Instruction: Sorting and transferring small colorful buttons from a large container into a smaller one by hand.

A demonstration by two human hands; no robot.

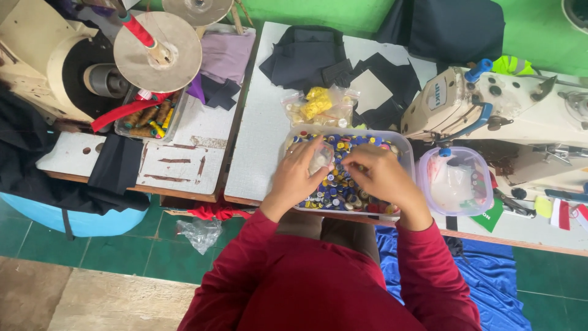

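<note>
A clear rectangular plastic tub (405, 152) full of mixed blue, yellow and white buttons sits at the near edge of a white sewing table (260, 141). My left hand (300, 175) rests over the tub's left side and holds a small clear plastic bag (321, 157). My right hand (383, 176) is over the tub's middle, with its fingertips pinched together beside the bag's mouth. What the fingertips pinch is too small to tell. Both red sleeves reach in from below.
A round clear bowl (454, 182) stands right of the tub, beside a white sewing machine (490, 107). Bags of yellow and white buttons (318, 105) and dark fabric pieces (306, 55) lie behind. At left stand a thread-spool tray (150, 116) and a second machine (43, 61).
</note>
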